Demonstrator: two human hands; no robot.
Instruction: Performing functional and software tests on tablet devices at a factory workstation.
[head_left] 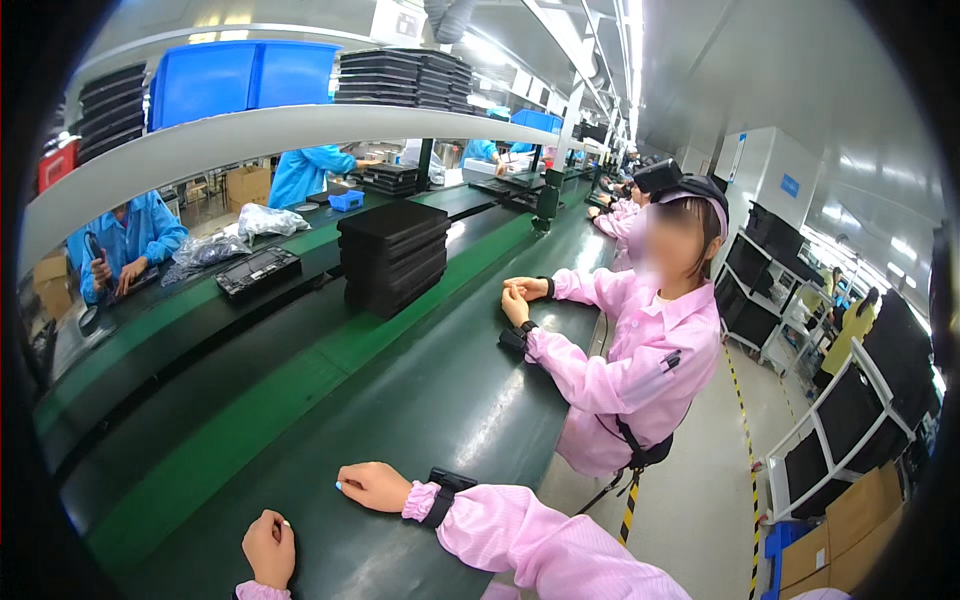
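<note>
My left hand (269,550) rests low on the dark green worktop (430,400), its fingers curled into a loose fist. To its right and a little farther off lies my right hand (375,487), palm down with the fingers folded together. No object shows in either one. A black strap with a small dark device (450,482) circles my right wrist over a pink sleeve (540,530). Farther along the bench stands a stack of black trays (395,258), out of reach of both hands.
At my right sits a co-worker in pink (640,350), hands together on the bench. A black frame-like part (258,272) lies on the line at left. Across it works a person in blue (130,245). Blue bins (245,78) stand on the overhead shelf (270,128).
</note>
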